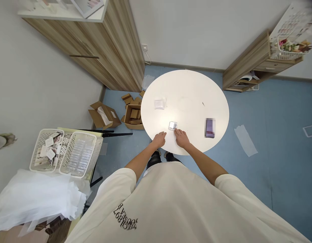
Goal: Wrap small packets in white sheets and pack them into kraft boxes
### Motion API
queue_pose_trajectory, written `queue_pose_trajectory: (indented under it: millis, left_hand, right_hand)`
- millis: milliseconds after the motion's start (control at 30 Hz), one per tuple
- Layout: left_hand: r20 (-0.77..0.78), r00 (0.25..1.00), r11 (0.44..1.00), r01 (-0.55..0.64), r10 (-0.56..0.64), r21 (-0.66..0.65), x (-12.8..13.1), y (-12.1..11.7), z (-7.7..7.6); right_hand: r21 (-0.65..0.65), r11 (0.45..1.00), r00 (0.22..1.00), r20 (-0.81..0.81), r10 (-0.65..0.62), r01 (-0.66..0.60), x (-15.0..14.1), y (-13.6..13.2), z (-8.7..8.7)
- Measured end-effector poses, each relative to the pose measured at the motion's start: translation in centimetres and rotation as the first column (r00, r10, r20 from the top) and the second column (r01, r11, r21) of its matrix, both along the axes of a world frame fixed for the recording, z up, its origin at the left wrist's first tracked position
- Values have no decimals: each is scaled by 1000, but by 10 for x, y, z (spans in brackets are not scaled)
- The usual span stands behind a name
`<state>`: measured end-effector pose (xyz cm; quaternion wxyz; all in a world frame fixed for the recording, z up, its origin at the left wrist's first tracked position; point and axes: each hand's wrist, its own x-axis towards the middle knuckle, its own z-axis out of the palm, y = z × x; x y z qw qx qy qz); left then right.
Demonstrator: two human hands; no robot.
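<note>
A small clear plastic case [173,126] with a white and dark inside lies near the front of the round white table [188,84]. At its lower right corner are the fingertips of my right hand [182,138], closed on that edge. My left hand [159,139] rests at the table's front edge, left of the case and apart from it. Its fingers are loosely bent with the index finger stretched out, and nothing shows in them. Farther back on the left lies a flat translucent packet [159,104]. A purple, pixelated item [209,128] lies to the right.
Cardboard boxes [134,126] stand on the floor left of the table. Further left, white baskets [88,135] hold clear packs and cards, beside a heap of white sheets [39,195]. A wooden cabinet [115,44] stands back left, a shelf unit [247,64] back right.
</note>
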<state>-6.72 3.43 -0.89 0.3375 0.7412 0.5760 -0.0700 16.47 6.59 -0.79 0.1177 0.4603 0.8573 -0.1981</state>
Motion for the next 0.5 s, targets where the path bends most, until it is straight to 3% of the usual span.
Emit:
queue_pose_trajectory:
  millis: [133,267,500]
  left_hand:
    - [11,996,995,-89,88,36,-7,-2,15]
    - [45,966,962,-259,256,84,-20,-11,38]
    - [128,836,822,-548,533,157,-64,-54,80]
  right_hand:
    - [19,1000,999,-33,17,-16,-4,11,10]
    - [82,994,992,-102,79,-71,-19,24,23]
    - [147,956,934,-220,283,-255,-91,43,49]
